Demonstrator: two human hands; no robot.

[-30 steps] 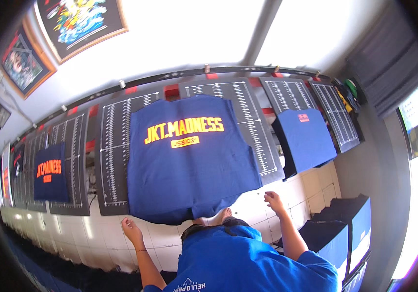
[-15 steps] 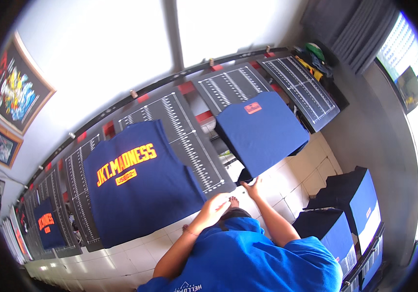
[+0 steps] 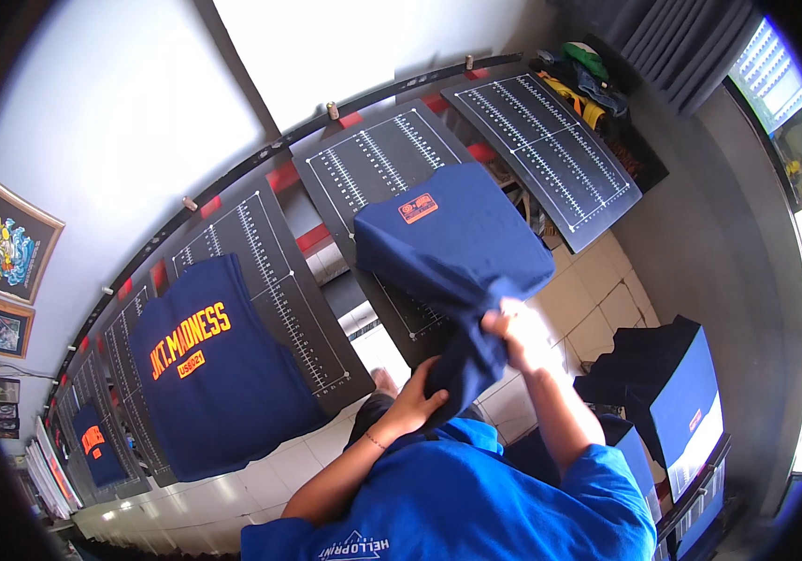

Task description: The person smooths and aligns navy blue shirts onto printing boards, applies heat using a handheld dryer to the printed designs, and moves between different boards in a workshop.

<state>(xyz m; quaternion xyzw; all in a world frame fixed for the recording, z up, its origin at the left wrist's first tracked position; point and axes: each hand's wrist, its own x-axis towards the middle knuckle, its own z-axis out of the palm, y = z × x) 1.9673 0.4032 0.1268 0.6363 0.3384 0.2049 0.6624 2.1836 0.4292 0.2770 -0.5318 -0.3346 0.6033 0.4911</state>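
Note:
A navy shirt (image 3: 462, 220) with a small orange print lies partly over a black board (image 3: 345, 178) marked with white rulers. Its lower left portion is lifted off the board and bunched toward me. My right hand (image 3: 518, 332), slightly blurred, closes round the gathered cloth near the board's front right. Lower and further left, my left hand (image 3: 410, 402) grips the hanging end of the same cloth, thumb on top. The board's near left corner shows bare beneath the raised fabric.
Left of it, another navy shirt (image 3: 223, 374) with large orange lettering covers part of a second board (image 3: 275, 271). A bare ruled board (image 3: 551, 150) stands at the far right, beside piled clothes (image 3: 583, 89). Dark cloth-covered boards (image 3: 672, 393) stand at the lower right.
The shirt, earlier spread flat across its board, is now pulled up on its left side and bunched. Both hands have taken hold of the cloth. The view has shifted right.

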